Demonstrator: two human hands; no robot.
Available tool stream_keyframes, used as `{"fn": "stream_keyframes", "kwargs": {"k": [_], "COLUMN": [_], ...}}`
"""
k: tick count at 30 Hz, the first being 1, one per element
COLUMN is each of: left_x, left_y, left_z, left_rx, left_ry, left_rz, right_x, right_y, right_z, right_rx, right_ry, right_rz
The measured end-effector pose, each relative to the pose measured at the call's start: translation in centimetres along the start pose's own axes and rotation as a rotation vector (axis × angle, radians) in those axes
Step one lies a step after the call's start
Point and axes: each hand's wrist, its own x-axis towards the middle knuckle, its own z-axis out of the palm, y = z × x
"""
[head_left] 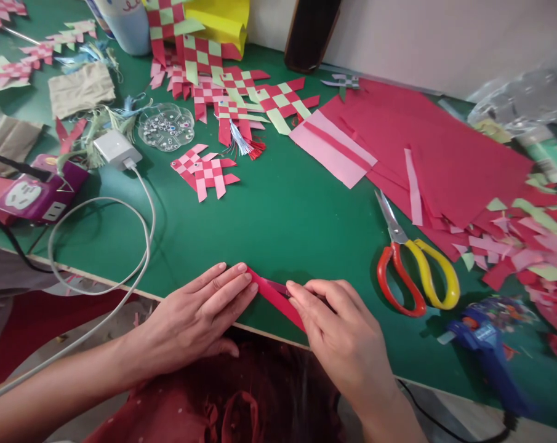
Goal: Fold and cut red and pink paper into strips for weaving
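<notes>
A folded red paper strip (284, 303) lies slantwise at the table's near edge, between my two hands. My left hand (204, 306) is stretched flat, its fingertips pressing the strip's upper left end. Thumb and fingers of my right hand (340, 323) are closed on a thin pointed tool (277, 287), perhaps a blade, whose tip lies along the strip toward my left fingers. The right hand covers the strip's lower end and most of the tool. Orange-and-yellow-handled scissors (405, 258) rest open to the right.
Woven paper fish (211, 175) lie beyond my hands, more piled behind. Red paper sheets (435, 147) and paper scraps (522, 240) spread at right, near a blue glue gun (485, 351). At left are a white cable (151, 227), purple power socket (40, 191) and bead case (166, 127).
</notes>
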Motion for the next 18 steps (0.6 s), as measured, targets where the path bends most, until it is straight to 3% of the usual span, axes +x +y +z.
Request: {"fn": "stream_keyframes", "kwargs": {"k": [18], "left_x": [0.19], "left_y": [-0.01], "left_z": [-0.20], "left_rx": [-0.007], "left_ry": [0.010], "left_rz": [0.007], "right_x": [0.21], "right_y": [0.32], "right_z": [0.15], "right_rx": [0.006], "right_ry": [0.035], "right_rz": [0.009]}}
